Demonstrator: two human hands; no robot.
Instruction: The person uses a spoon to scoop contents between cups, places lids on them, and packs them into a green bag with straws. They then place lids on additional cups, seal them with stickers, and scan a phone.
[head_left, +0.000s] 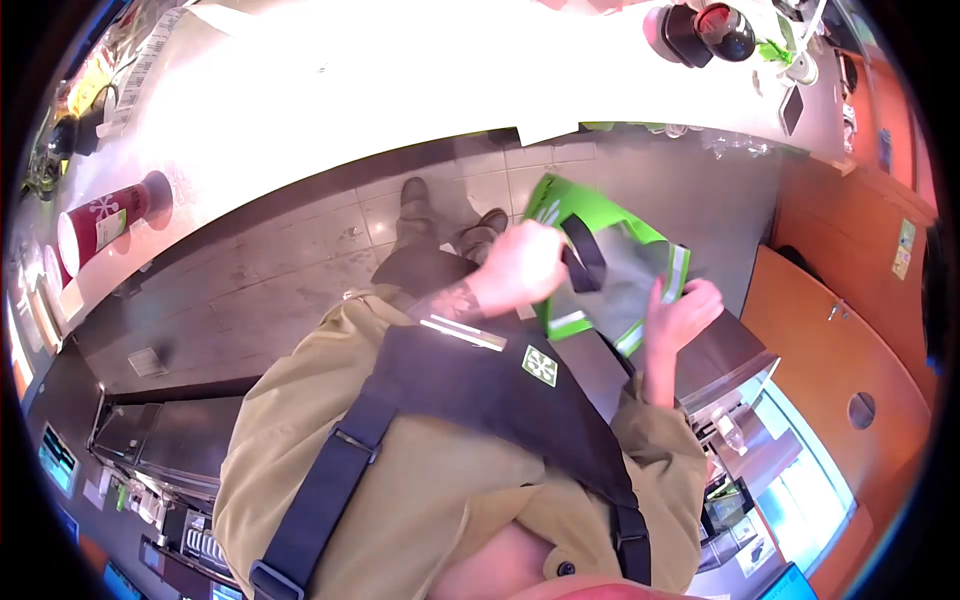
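Observation:
A bright green bag (600, 205) with a silvery lining, white strips and a black strap hangs in front of me, its mouth spread open. My left hand (525, 265), slightly blurred, is closed at the bag's left side beside the black strap (585, 255); the exact part between its fingers is hidden. On the other side, my right hand (682, 315) has its fingers curled at the bag's rim, by a white strip.
A long bright counter (330, 90) runs across the far side. On it stand a red cup (100, 225), a dark round-topped item (725, 32) and a phone (792, 110). An orange cabinet (840, 340) is at the right, above the tiled floor (280, 250).

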